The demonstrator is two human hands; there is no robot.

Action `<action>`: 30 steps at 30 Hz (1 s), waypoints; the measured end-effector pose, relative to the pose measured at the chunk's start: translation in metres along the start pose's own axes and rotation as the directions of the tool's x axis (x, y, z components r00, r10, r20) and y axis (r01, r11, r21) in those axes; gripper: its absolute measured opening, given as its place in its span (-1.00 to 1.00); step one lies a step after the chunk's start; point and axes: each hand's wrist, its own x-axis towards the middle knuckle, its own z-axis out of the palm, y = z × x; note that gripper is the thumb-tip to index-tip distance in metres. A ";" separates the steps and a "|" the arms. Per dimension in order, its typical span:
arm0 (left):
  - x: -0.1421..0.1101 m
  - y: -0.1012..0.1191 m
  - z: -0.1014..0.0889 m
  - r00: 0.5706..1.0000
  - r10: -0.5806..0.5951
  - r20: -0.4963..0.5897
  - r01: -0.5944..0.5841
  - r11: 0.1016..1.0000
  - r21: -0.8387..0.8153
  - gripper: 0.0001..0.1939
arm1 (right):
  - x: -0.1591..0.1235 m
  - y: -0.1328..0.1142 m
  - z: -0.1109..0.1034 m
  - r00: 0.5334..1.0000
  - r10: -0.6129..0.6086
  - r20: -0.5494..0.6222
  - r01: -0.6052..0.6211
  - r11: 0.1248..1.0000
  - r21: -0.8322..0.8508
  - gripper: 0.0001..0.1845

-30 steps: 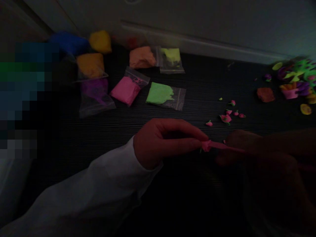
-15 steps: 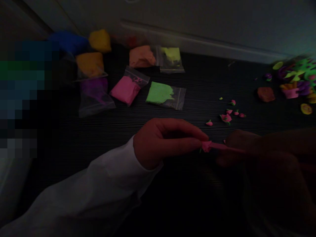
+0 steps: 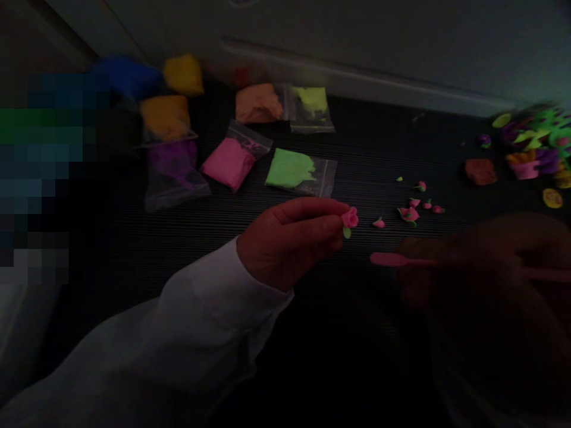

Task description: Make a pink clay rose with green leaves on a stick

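Note:
Between thumb and fingertips, my left hand (image 3: 292,241) pinches a small pink clay rose (image 3: 350,218) with a green leaf hanging below it. My right hand (image 3: 473,261), dim in the shadow, is closed around a thin pink modelling tool (image 3: 390,259). The tool's flat, rounded end points left toward the rose, with a gap between them. Just beyond the hands lie several small pink clay flowers and buds (image 3: 408,214) with green bits, one bud (image 3: 379,223) sitting closest to the rose.
Bags of clay lie at the back left: pink (image 3: 229,163), green (image 3: 291,168), peach (image 3: 259,103), yellow-green (image 3: 310,101), purple (image 3: 172,160), orange (image 3: 165,116) and blue (image 3: 127,76). A brown lump (image 3: 480,171) and colourful clay pieces (image 3: 524,165) sit at the right. A pale wall panel (image 3: 379,65) bounds the back.
The rose has left the tool's tip. My left hand has moved it up and left and turned it, so its petals and leaf show. The tool's flat end is now exposed.

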 end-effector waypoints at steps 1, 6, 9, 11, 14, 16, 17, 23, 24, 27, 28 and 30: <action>0.001 0.000 -0.001 1.000 -0.003 -0.005 0.003 1.000 -0.019 -0.92 | 0.000 -0.002 0.004 0.999 0.031 0.042 -0.030 0.999 -0.016 -0.92; 0.001 -0.001 -0.002 0.999 -0.031 -0.021 0.029 0.997 -0.072 -0.92 | 0.005 0.001 0.012 0.975 0.165 0.152 -0.192 0.964 0.184 -0.90; 0.000 -0.001 -0.002 0.999 -0.039 -0.008 0.038 0.996 -0.085 -0.93 | 0.011 0.008 0.010 0.965 0.166 0.203 -0.223 0.926 0.304 -0.88; 0.000 -0.001 -0.001 0.999 -0.048 0.018 0.049 0.996 -0.080 -0.92 | 0.015 0.011 0.009 0.959 0.163 0.231 -0.239 0.904 0.355 -0.87; -0.001 -0.001 0.000 0.997 -0.059 0.051 0.062 0.996 -0.059 -0.92 | 0.017 0.013 0.011 0.950 0.174 0.261 -0.268 0.882 0.387 -0.88; -0.001 -0.001 0.001 0.996 -0.065 0.057 0.067 0.997 -0.049 -0.92 | 0.017 0.013 0.014 0.951 0.163 0.263 -0.261 0.879 0.398 -0.89; -0.001 -0.001 0.001 0.996 -0.067 0.054 0.069 0.997 -0.044 -0.92 | 0.016 0.013 0.015 0.953 0.159 0.256 -0.254 0.881 0.400 -0.90; -0.001 -0.001 0.000 0.998 -0.067 0.017 0.067 0.998 -0.018 -0.89 | 0.008 0.009 0.016 0.989 0.044 0.140 -0.088 0.940 0.329 -0.95; -0.001 -0.001 0.000 0.997 -0.073 0.016 0.074 0.997 -0.023 -0.89 | 0.007 0.009 0.016 0.993 0.004 0.118 -0.041 0.951 0.307 -0.95; -0.001 0.000 -0.001 0.996 -0.093 0.014 0.094 0.994 -0.049 -0.90 | 0.005 0.010 0.017 0.995 -0.080 0.057 0.065 0.972 0.227 -0.95; -0.001 0.000 -0.001 0.995 -0.096 0.015 0.097 0.994 -0.059 -0.90 | 0.005 0.010 0.017 0.995 -0.095 0.039 0.085 0.976 0.200 -0.95; -0.001 0.000 -0.001 0.995 -0.098 0.021 0.099 0.992 -0.082 -0.90 | 0.004 0.011 0.019 0.993 -0.120 -0.006 0.120 0.982 0.148 -0.95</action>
